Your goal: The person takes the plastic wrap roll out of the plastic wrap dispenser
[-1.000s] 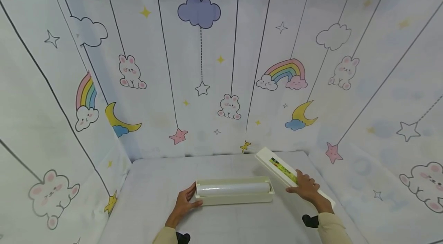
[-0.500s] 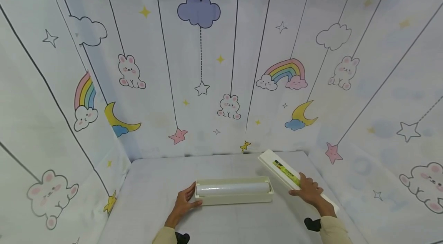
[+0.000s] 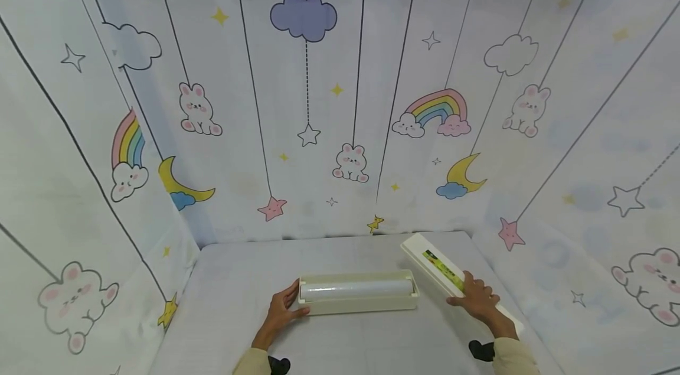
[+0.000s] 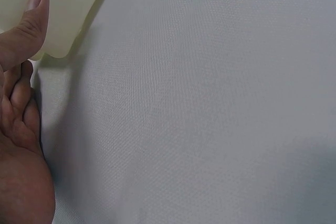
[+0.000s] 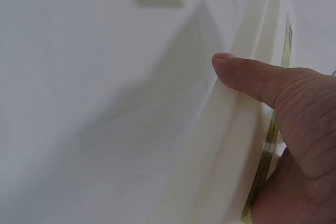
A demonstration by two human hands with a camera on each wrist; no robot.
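And away it drifted: the long, cream-white plastic lid (image 3: 425, 247), grasped by the right hand (image 3: 476, 297), had just edged rightward, widening the gap to the pale cream rectangular plastic box (image 3: 366, 306). That left the shiny white cylindrical roll (image 3: 356, 290) inside uncovered! The left hand (image 3: 283, 308) gripped the box's left end on the white cloth-covered worktop (image 3: 234, 280). Behind rose a white cartoon-printed backdrop (image 3: 308, 85); the right hand partly hid the lid.
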